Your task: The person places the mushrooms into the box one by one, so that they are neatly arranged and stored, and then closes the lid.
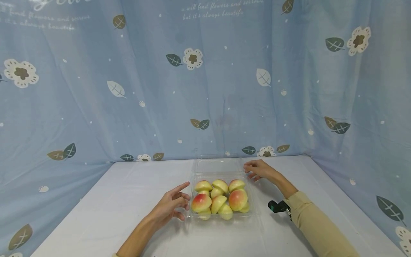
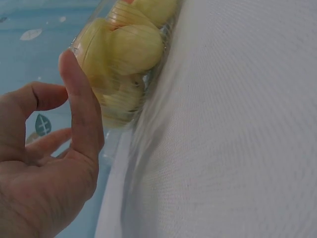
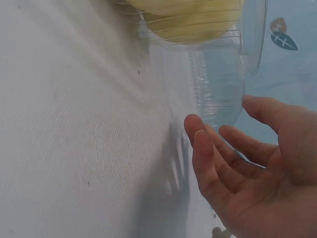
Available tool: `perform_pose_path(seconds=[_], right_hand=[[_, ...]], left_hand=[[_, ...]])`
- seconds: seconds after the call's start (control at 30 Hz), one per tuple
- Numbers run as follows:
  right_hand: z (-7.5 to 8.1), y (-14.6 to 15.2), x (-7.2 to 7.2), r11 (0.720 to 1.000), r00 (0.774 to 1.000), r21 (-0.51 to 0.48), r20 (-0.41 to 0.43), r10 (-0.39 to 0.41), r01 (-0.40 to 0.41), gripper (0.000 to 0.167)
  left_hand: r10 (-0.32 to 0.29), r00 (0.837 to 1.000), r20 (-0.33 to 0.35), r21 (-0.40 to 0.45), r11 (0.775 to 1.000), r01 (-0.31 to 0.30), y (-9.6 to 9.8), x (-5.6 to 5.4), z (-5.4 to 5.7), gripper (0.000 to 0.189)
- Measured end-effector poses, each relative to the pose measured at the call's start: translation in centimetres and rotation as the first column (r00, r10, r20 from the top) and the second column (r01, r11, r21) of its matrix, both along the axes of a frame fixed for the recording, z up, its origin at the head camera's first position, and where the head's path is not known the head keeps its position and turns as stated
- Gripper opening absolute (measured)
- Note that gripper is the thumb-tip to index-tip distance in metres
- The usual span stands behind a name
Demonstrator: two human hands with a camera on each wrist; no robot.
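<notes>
A clear plastic clamshell box [image 1: 221, 216] sits on the table with its lid [image 1: 218, 165] folded back, away from me. Several rounded yellow fruits blushed with red, such as the one [image 1: 238, 200] at the right, are piled inside. My left hand [image 1: 170, 207] is at the box's left side with its fingers spread; in the left wrist view a fingertip [image 2: 68, 57] meets the clear rim. By the lid's right edge is my right hand [image 1: 259, 169], fingers loosely bent. The right wrist view shows one fingertip [image 3: 247, 101] right at the lid's corner.
A white cloth covers the table [image 1: 128, 189]. Behind and beside it hangs a blue curtain [image 1: 144, 89] printed with leaves and flowers. A small black object with a green ring [image 1: 277, 206] shows beside the right sleeve [image 1: 316, 221].
</notes>
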State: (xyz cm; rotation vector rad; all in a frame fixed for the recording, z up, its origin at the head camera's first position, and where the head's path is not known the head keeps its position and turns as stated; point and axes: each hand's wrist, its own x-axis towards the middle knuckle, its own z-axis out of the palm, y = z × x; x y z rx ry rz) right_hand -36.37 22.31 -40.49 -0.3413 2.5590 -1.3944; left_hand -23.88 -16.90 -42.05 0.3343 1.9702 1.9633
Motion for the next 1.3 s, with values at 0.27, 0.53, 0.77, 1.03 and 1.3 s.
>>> perform_pose_path(seconds=[0.27,0.53,0.77,1.03,1.3], right_hand=[[-0.4,-0.1,-0.6,0.999,1.0,-0.039,0.005,-0.027,0.027,0.053],[0.0,-0.3,-0.3,0.998,0.998,-0.065,-0.052,-0.031,0.028,0.054],[0.6,-0.4,0.0,0.997,0.993,-0.048,-0.104,-0.059,0.054,0.053],[0.8,-0.2,-0.2,0.996,0.988,-0.078,-0.145,-0.055,0.044,0.053],[1.0,-0.3,-0.6,0.989,0.979,-0.143,-0.196,-0.05,0.021,0.049]], left_hand=[[-0.025,1.0,0.002,0.011,1.0,0.025,0.0,0.0,0.1,0.077],[-0.044,0.999,0.011,0.029,0.999,0.044,0.0,0.0,0.0,0.077],[-0.049,0.999,0.019,0.035,0.998,0.049,-0.1,0.1,-0.3,0.073],[-0.01,1.0,-0.021,0.025,1.0,0.011,-0.1,0.1,-0.4,0.068],[0.03,0.999,-0.036,0.022,0.999,-0.029,0.0,0.0,-0.2,0.066]])
